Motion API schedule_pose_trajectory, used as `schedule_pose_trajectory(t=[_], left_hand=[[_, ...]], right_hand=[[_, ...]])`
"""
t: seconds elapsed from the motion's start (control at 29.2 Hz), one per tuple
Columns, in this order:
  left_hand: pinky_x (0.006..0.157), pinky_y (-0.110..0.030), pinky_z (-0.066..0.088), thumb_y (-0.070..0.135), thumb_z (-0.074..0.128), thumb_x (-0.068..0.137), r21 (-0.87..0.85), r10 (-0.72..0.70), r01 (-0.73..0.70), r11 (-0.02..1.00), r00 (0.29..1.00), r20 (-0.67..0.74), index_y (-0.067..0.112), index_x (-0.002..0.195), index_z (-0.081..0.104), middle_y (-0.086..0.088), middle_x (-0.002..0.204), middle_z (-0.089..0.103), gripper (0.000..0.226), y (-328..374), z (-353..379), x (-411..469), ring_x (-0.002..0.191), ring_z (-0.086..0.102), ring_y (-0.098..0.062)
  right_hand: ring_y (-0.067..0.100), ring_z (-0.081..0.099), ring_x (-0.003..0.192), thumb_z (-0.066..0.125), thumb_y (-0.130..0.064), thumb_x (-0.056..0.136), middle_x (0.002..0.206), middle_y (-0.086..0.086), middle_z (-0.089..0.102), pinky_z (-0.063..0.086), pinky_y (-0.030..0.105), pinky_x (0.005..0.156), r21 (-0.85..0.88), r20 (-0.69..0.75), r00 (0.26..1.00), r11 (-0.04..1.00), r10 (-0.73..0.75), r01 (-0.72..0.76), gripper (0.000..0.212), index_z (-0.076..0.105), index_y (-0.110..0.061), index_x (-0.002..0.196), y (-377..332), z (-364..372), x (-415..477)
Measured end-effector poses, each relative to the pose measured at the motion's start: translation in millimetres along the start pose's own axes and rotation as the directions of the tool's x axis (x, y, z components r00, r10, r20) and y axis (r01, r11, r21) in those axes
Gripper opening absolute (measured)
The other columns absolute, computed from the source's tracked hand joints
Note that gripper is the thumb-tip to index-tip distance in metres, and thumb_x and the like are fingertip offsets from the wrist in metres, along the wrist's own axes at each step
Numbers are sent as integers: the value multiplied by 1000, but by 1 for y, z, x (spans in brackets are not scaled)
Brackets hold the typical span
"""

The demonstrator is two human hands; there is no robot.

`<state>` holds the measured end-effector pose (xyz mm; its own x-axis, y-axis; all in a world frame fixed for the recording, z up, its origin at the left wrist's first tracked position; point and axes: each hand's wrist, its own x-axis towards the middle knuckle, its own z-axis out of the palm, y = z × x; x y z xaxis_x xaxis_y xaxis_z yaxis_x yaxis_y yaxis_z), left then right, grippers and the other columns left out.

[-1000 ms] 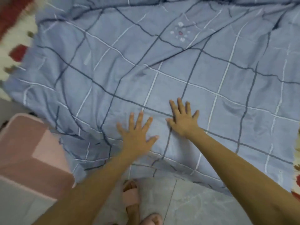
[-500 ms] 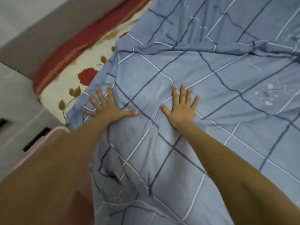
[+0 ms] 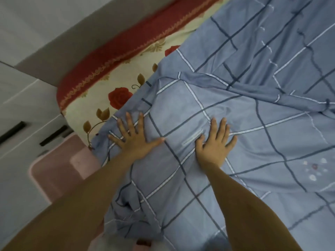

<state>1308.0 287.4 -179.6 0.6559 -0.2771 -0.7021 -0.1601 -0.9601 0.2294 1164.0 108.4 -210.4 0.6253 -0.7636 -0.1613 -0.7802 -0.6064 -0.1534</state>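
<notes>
The blue checked sheet (image 3: 241, 134) lies spread over the bed, under both palms and running well beyond the fingertips and out past the right hand. The left hand (image 3: 135, 140) presses flat on it close to the sheet's edge, fingers straight and fanned wide, thumb stretched toward the right hand. The right hand (image 3: 214, 145) presses flat as well, near the left thumb tip but apart from it, fingers straight and spread. Neither hand grips anything. Between the two hands the cloth puckers into a shallow wrinkle.

Beyond the right fingertips a long folded ridge (image 3: 253, 91) of the same sheet runs across. Below the left wrist the sheet's corner (image 3: 130, 214) hangs bunched and crumpled over the bed's side. Out past the right hand's little finger sits a small embroidered flower motif (image 3: 314, 168).

Just beyond the left fingertips the sheet ends and a cream floral cover (image 3: 116, 84) with red roses shows, edged farther on by a red band (image 3: 108, 57). Outside the left forearm is a pink piece (image 3: 54, 171) with rounded corners (mat or stool, I cannot tell), and past it pale drawer fronts (image 3: 21, 113) with black handles.
</notes>
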Motion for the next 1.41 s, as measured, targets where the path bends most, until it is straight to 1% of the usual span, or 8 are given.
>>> schedule_pose_trajectory(t=[0.17,0.27,0.48,0.65,0.79,1.13,1.34,1.41], left_hand=[[106,-66,3,61,25,87,-160,-72,23,987,948,-310,22,151,14,-10,157,13,76,-7,5,1,142,10,-35],[96,-59,26,42,38,91,-230,-264,159,960,787,-557,5,113,57,-22,120,54,47,-21,-12,7,113,45,-42],[91,-47,28,35,49,94,5,-81,106,994,786,-613,5,98,64,-20,113,54,34,-55,-13,5,110,45,-38],[75,-32,38,21,44,95,-404,-313,-17,915,603,-734,-1,100,62,-23,113,52,28,-72,-48,21,97,53,-35],[60,-33,43,38,44,95,-181,-42,-131,975,689,-724,4,92,61,-15,98,56,38,-77,-39,29,82,56,-30],[55,-26,34,43,56,84,-472,-67,-229,851,845,-531,15,94,44,2,81,51,32,-98,-31,-12,73,53,-22],[86,-26,37,20,54,87,-298,-66,-285,911,613,-787,2,80,60,-19,109,55,20,-101,-34,-28,104,50,-32],[80,-33,44,12,52,87,-255,35,-431,865,560,-828,1,74,57,-19,95,59,18,-88,-40,-50,90,54,-27]], right_hand=[[29,14,144,24,-45,85,159,10,12,-8,45,114,-30,109,993,999,44,-41,71,16,-23,151,-1,-4,1],[30,13,144,27,-44,85,158,12,13,-7,45,113,-45,80,997,999,3,1,71,15,-21,151,0,0,9],[30,15,143,29,-44,86,158,12,15,0,49,114,-1,34,999,1000,-27,27,71,15,-20,151,3,4,6],[32,22,141,31,-43,87,155,14,22,7,53,113,1,-38,998,999,-46,46,68,22,-19,150,6,10,6],[33,25,139,32,-41,87,154,15,26,10,54,112,7,-93,994,998,-62,63,66,26,-18,148,7,14,4],[34,31,137,29,-41,90,152,16,30,13,54,112,14,-135,989,998,-64,67,62,29,-17,147,4,12,4],[32,28,139,24,-44,91,153,13,27,9,50,113,18,-126,991,998,-56,59,62,26,-19,148,6,13,3],[32,28,139,22,-45,92,153,13,29,11,51,113,21,-139,989,998,-57,60,62,27,-19,148,5,13,2]])
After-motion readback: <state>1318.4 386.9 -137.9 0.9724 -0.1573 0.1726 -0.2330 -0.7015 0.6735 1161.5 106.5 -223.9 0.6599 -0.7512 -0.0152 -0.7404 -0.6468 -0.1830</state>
